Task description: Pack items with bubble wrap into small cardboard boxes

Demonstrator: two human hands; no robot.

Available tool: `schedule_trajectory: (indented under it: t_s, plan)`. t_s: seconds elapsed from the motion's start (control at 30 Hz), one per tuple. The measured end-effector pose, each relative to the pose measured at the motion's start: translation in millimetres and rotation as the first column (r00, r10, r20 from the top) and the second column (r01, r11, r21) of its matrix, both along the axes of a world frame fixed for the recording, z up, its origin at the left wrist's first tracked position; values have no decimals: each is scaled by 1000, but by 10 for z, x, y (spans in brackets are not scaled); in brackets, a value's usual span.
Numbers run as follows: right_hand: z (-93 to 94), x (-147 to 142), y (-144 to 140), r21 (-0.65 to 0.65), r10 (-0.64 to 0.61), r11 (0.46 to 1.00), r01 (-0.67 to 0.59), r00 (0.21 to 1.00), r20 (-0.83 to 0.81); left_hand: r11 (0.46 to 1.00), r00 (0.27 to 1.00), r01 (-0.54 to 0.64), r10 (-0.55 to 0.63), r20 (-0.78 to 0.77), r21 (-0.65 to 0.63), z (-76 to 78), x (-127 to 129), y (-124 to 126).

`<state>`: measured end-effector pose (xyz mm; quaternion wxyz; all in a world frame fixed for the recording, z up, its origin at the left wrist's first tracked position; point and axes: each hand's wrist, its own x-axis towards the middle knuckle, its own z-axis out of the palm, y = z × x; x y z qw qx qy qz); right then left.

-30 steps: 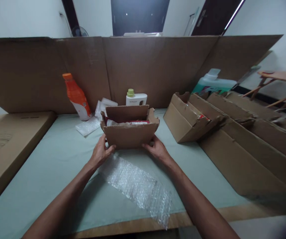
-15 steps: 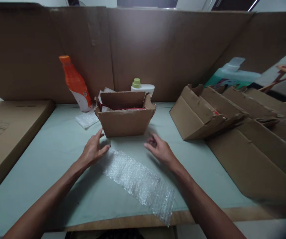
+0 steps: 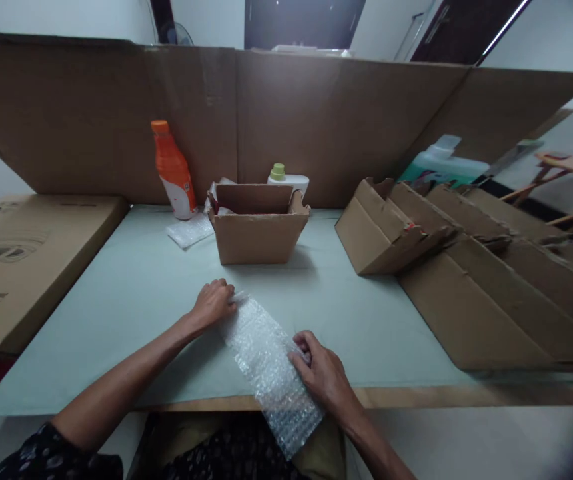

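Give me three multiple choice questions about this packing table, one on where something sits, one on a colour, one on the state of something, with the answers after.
1. Where does the orange bottle stand?
A. Left of the small open box
B. Inside the box
C. At the table's near edge

2. What colour is the white bottle's cap?
A. Red
B. Light green
C. Black

3. What is the state of the bubble wrap?
A. Rolled up in the box
B. Lying untouched
C. Gripped at both ends

Answers: 1 A, it stands by the cardboard wall, left of the box. 2 B, the cap looks light green. 3 C, the left hand and right hand each grip an end.
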<state>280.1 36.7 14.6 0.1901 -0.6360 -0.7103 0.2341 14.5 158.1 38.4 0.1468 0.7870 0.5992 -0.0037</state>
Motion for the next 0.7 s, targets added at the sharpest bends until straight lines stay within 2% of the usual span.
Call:
schedule_trajectory:
  t_s: [0.07,0.17,0.3,0.4,0.47,0.57,0.63,0.7]
  plan:
    - [-21,18,-73,73,-16,997,12,999,47,1000,1000,-13,13,-12,-3,40,-5,-75]
    - [-31,-14,-155,171,12,984,-46,980,197,998,998,-45,43,-38,-36,109,-44,-111]
    - [-4,-146,-190,204,48,973,-108,960,278,990,996,-70,61,-72,-119,157,-44,-69]
    - [13,-219,-217,204,40,975,-85,975,217,994,997,-47,41,-63,-100,180,-4,-98]
    - [29,-239,-251,149,22,988,-40,992,121,997,998,-27,23,-54,-69,227,23,-132]
    - [82,-242,-285,61,-21,998,27,995,-93,1000,999,10,-11,-31,-18,371,95,-105]
    - [130,-229,-252,74,-58,995,73,979,-197,999,999,37,-37,-5,32,495,187,-6]
    - [163,-194,-159,104,-98,987,122,972,-211,996,998,61,-63,21,71,602,307,142]
